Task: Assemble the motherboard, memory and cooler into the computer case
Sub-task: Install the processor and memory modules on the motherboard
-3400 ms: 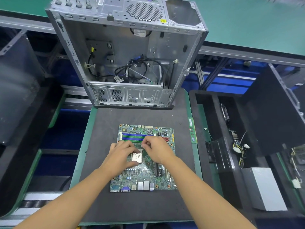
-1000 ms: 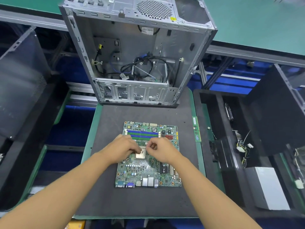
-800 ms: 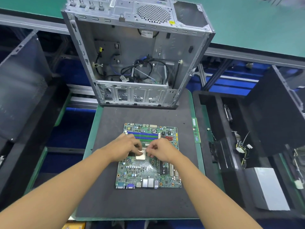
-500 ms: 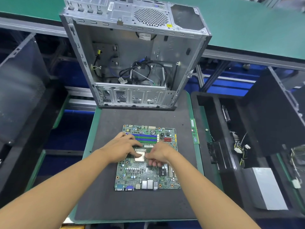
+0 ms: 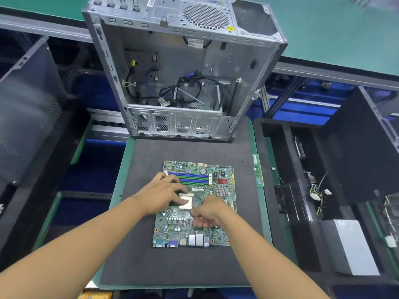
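Note:
The green motherboard point(image 5: 177, 228) lies flat on a black mat point(image 5: 183, 268) in front of me. Its silver CPU point(image 5: 186, 201) sits in the socket at the board's middle. My left hand point(image 5: 159, 195) rests on the board with fingers spread, its fingertips at the socket's left and far edges. My right hand point(image 5: 207, 214) is at the socket's near right corner, fingers curled down round what looks like the socket lever, which they hide. The open silver computer case point(image 5: 185, 67) stands at the mat's far end, loose cables inside. A green memory stick point(image 5: 258, 171) lies along the mat's right edge.
To the right, a black foam tray holds a black fan-like part point(image 5: 291, 201), a wired connector bundle point(image 5: 319, 195) and a grey metal box point(image 5: 349, 247). A dark case panel point(image 5: 28, 117) leans at the left. A green conveyor surface point(image 5: 334, 35) runs behind the case.
My right hand has moved from the socket's far edge down its right side toward me, fingers curling under. My left hand has stayed on the board by the socket.

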